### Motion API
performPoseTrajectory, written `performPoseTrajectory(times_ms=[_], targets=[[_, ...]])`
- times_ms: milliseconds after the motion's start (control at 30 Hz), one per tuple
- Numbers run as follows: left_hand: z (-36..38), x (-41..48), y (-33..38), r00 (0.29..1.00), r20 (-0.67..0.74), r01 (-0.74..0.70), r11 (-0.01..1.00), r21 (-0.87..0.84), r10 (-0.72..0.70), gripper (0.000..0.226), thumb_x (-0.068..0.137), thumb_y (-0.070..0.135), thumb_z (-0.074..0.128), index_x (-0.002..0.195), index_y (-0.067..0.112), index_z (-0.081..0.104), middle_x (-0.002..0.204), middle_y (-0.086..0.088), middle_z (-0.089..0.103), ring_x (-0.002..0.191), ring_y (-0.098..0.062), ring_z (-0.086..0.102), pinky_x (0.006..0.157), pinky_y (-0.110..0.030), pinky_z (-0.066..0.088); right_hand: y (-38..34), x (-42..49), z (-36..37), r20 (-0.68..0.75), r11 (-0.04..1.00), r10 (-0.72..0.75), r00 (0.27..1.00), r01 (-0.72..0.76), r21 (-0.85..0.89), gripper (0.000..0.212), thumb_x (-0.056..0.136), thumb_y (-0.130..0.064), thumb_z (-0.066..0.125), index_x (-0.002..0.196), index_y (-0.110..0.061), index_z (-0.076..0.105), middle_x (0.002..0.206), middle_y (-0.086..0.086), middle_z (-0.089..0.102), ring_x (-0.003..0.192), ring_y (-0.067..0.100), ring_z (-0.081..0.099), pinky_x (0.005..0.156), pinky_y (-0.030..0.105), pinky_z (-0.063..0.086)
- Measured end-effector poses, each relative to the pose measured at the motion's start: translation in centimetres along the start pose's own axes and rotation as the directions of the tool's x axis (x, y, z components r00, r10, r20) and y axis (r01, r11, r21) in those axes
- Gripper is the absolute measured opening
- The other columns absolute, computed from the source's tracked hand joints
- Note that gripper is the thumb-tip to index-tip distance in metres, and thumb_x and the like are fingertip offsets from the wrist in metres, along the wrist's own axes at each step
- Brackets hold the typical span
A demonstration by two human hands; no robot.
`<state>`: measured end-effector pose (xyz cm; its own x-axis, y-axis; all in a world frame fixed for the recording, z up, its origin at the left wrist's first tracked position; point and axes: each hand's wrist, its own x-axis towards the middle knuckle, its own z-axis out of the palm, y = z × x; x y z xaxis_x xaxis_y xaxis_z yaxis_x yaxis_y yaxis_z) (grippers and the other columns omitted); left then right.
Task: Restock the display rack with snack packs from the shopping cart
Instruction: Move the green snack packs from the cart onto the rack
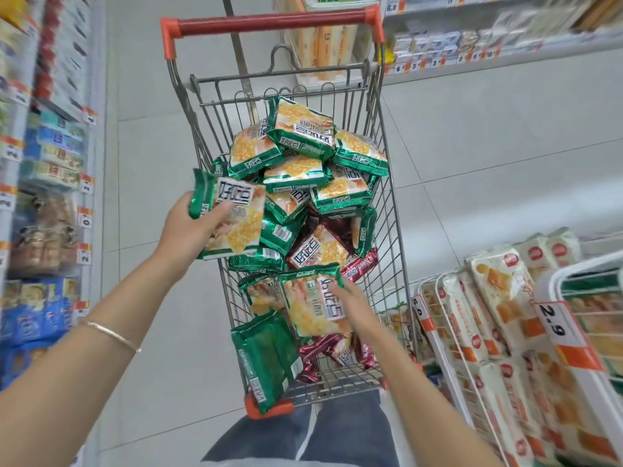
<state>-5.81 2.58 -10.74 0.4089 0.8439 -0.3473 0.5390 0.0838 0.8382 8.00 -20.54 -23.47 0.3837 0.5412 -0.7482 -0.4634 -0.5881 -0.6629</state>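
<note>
Left hand (188, 227): clenched on one green snack pack (232, 219), lifted at the cart's left rim, thumb across its face.
Right hand (354, 303): fingers spread on a second pack (313, 303) lying near in the cart; closure not confirmed, cannot tell.
Pack handling: likely light, soft, crinkly film, slippery, contents crushable; take by the flat faces or sealed edge.
Shopping cart (387, 210): wire basket, heaped with green packs, some red packs (320, 357) beneath.
Display rack (448, 332): near right, holding pale packs.
</note>
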Motion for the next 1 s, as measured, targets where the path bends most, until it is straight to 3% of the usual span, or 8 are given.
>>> performPoseTrajectory(times_ms=[200,333,433,533,633,733,833,1000], targets=[[3.7,-0.1,2.5,0.934,0.353,-0.023,0.98,0.2,-0.05,0.089,0.08,0.079,0.05,0.146,0.02,0.041,0.105,0.011,0.074,0.094,-0.004,0.068,0.096,-0.035,0.051,-8.0,-2.8,-5.5,0.065,0.95,-0.193,0.979,0.203,-0.236,0.088,0.076,-0.085,0.054,0.134,-0.019,0.057,0.138,0.006,0.059,0.127,0.028,0.055,0.108,0.052,0.042],[5.6,-1.4,3.6,0.795,0.568,0.059,0.96,0.275,-0.211,0.092,0.086,0.076,0.037,0.159,0.026,0.015,0.151,-0.004,0.045,0.123,-0.022,0.05,0.114,-0.04,0.028,-11.6,-4.2,-4.3,0.092,0.753,-0.496,0.863,0.48,-0.451,0.04,0.1,-0.047,0.049,0.074,-0.018,0.058,0.077,-0.003,0.051,0.065,0.0,0.046,0.069,0.03,0.034],[6.0,-2.4,4.2,0.706,0.635,0.099,0.932,0.35,-0.314,0.118,0.064,0.088,0.046,0.159,0.03,0.007,0.165,-0.002,0.019,0.142,-0.03,0.038,0.119,-0.051,0.021,-11.9,-3.8,-3.6,0.084,0.631,-0.583,0.808,0.515,-0.581,0.041,0.093,-0.053,0.058,0.091,-0.014,0.073,0.088,-0.003,0.063,0.073,0.004,0.053,0.069,0.028,0.038],[5.9,-3.9,5.1,0.609,0.714,0.145,0.934,0.326,-0.344,0.165,0.017,0.089,0.073,0.158,0.026,0.013,0.141,0.004,0.049,0.117,-0.016,0.056,0.092,-0.031,0.05,-12.1,-4.7,-3.8,0.017,0.633,-0.614,0.789,0.506,-0.586,0.036,0.088,-0.053,0.065,0.102,-0.021,0.074,0.092,-0.012,0.065,0.076,-0.005,0.055,0.069,0.018,0.04],[7.1,-4.8,5.6,0.649,0.703,0.187,0.957,0.223,-0.291,0.149,0.038,0.074,0.084,0.159,0.027,0.01,0.157,-0.002,0.034,0.121,-0.017,0.046,0.095,-0.032,0.044,-12.1,-6.3,-5.2,-0.333,0.757,-0.636,0.696,0.479,-0.445,0.06,0.084,-0.053,0.07,0.134,-0.022,0.056,0.128,0.0,0.056,0.11,0.01,0.055,0.093,0.024,0.047],[8.9,-5.0,7.0,0.704,0.673,0.199,0.973,0.118,-0.226,0.147,0.041,0.067,0.085,0.158,0.035,0.002,0.163,-0.009,0.024,0.142,-0.03,0.035,0.117,-0.051,0.028,-11.4,-8.5,-7.3,-0.361,0.948,-0.27,0.893,0.312,0.063,0.114,0.069,-0.067,0.074,0.157,-0.025,0.015,0.146,0.005,0.044,0.118,0.026,0.06,0.097,0.043,0.052],[12.1,-7.1,10.3,0.665,0.741,0.11,0.994,0.021,-0.09,0.14,0.045,0.061,0.09,0.153,0.053,0.0,0.166,-0.008,0.013,0.147,-0.034,0.026,0.116,-0.062,0.024,-9.9,-11.4,-10.0,-0.135,0.934,-0.235,0.963,0.262,0.244,0.09,0.069,-0.059,0.072,0.142,-0.014,0.046,0.119,0.003,0.071,0.095,0.022,0.073,0.081,0.035,0.06],[19.2,-13.4,16.2,0.599,0.797,-0.132,0.991,0.008,0.073,0.126,0.059,0.056,0.082,0.157,0.036,0.006,0.157,-0.005,0.032,0.137,-0.028,0.04,0.114,-0.05,0.028,-6.7,-16.8,-17.8,-0.337,0.892,-0.279,0.899,0.373,0.257,0.107,0.059,-0.074,0.08,0.144,-0.018,0.046,0.135,0.005,0.063,0.124,0.028,0.06,0.108,0.053,0.043]])
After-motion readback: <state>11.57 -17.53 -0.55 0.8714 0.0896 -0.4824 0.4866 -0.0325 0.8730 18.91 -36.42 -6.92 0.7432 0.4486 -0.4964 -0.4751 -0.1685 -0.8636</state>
